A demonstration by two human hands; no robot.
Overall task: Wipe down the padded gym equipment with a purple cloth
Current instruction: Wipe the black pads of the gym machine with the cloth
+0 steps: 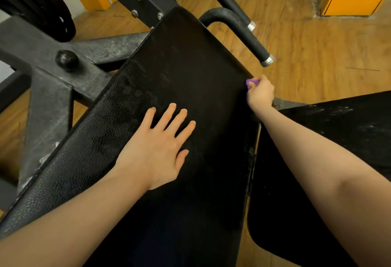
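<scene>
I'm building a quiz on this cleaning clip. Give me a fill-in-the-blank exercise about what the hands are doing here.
1. The left hand lies flat with fingers spread on the long black ____.
2. The purple cloth is held by the ____ hand.
3. The right hand works at the pad's right ____.

Missing words: pad; right; edge

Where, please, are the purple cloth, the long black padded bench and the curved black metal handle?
purple cloth [252, 82]: head view, bit showing above the fingers.
long black padded bench [190, 59]: head view, upper surface.
curved black metal handle [247, 34]: head view, mid-tube.
</scene>
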